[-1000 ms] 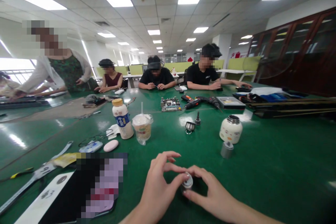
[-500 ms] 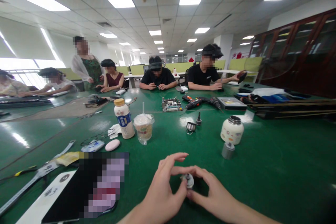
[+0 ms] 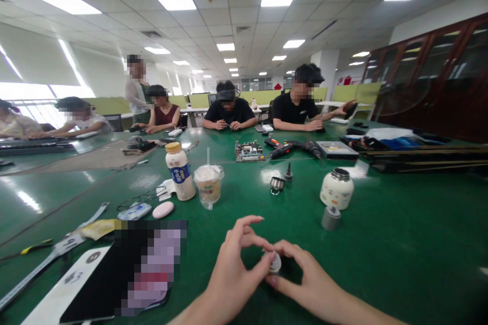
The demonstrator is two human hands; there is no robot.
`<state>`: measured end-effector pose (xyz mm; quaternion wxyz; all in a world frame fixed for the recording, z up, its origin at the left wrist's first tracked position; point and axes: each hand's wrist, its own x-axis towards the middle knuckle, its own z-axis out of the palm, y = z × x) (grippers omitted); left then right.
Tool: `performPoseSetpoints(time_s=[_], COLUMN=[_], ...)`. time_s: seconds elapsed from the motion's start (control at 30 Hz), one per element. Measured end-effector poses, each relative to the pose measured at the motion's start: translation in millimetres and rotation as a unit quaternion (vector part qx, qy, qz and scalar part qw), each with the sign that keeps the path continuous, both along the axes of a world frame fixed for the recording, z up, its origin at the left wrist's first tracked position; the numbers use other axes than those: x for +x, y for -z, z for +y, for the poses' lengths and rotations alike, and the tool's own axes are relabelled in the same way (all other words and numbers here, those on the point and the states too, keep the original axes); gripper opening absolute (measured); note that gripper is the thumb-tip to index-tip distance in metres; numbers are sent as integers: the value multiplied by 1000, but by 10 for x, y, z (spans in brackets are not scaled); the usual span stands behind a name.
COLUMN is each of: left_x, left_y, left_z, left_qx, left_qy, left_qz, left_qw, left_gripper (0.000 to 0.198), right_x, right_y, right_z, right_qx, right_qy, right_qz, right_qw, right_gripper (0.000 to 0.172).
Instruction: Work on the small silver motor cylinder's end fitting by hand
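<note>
My left hand [image 3: 234, 271] and my right hand [image 3: 310, 271] meet low over the green table. Between them is a small round silvery-grey part [image 3: 276, 266], mostly covered by fingers. The left thumb presses on its top, while the right thumb and index finger grip it from the side. Beyond my right hand stands a cream-coloured flask [image 3: 337, 190] with painted faces and an uncovered metal neck. A grey cylindrical piece [image 3: 331, 219] sits in front of it. Farther ahead lie a metal cup-shaped piece with a ring [image 3: 277, 184] and a dark stepped piece [image 3: 288, 174].
Left of my hands are a bottle [image 3: 180, 175], a plastic drink cup [image 3: 208, 185], a pink oval object [image 3: 163, 209] and a dark tablet-like panel [image 3: 110, 269]. A circuit board [image 3: 248, 151] and power drills [image 3: 282, 150] lie ahead. Several people sit opposite.
My left thumb has moved onto the top of the round part, covering a dark centre visible before. The left index finger has shifted slightly left. A standing person behind has moved right.
</note>
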<state>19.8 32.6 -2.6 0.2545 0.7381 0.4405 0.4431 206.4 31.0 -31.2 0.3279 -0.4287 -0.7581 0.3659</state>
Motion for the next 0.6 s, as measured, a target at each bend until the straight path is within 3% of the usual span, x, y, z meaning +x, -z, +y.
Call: performPoseSetpoints(time_s=[0.17,0.4,0.5,0.6], left_x=[-124,-188,-174,-144], left_y=[119,354,317,207], left_z=[123,168,187,186], left_qx=[4,-33,-39,-39], left_qy=[-123,-118,-126,-117], left_qz=[21,95,99,45], left_qw=[992,988,986,991], left_gripper=[38,49,50,42], right_x=[9,10,11,8], right_y=[-20,-58,-60,-49], right_z=[-1,-9,-15,-10], right_qx=[-6,-13,-14,-13], right_qy=[-2,0,-3,0], right_qz=[-2,2,0,0], right_qw=[1000,1000,1000,1000], right_gripper=[31,30,29,29])
